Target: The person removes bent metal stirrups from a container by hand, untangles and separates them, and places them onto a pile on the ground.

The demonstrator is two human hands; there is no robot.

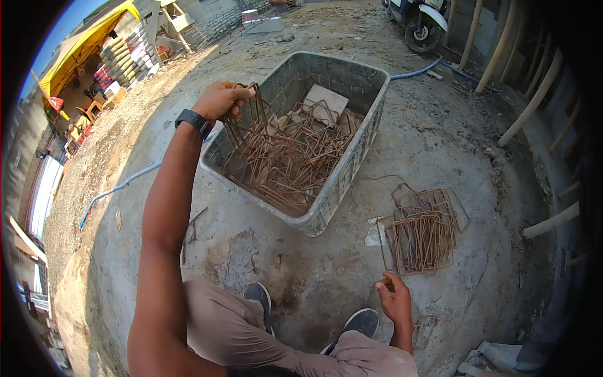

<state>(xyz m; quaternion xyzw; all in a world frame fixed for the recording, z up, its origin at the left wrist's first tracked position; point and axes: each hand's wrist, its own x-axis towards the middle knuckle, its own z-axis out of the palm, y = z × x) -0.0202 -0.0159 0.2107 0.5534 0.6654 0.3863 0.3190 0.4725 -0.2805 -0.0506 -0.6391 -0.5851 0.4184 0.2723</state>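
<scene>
Left hand (223,102): I have it gripping bent rods (258,108) above the tub (359,168) | Right hand (396,303): loosely open, no load visible, near stacked wire frames (424,232) on the ground (326,271) | Progress: I judge one stack laid out, many tangled rods (308,154) left in the tub

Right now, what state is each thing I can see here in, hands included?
Left hand: closed on bent rods
Held rods: rusty, raised at the tub's rim
Right hand: partly open, seemingly empty
Tub: upright, uncovered, partly filled
Rods in the tub: rusty, bent, tangled
Pale slab: lying tilted in the tub
Ground pile: rusty bent rods, gathered together
Blue hose: lying on the ground
Motorbike: standing upright
</scene>
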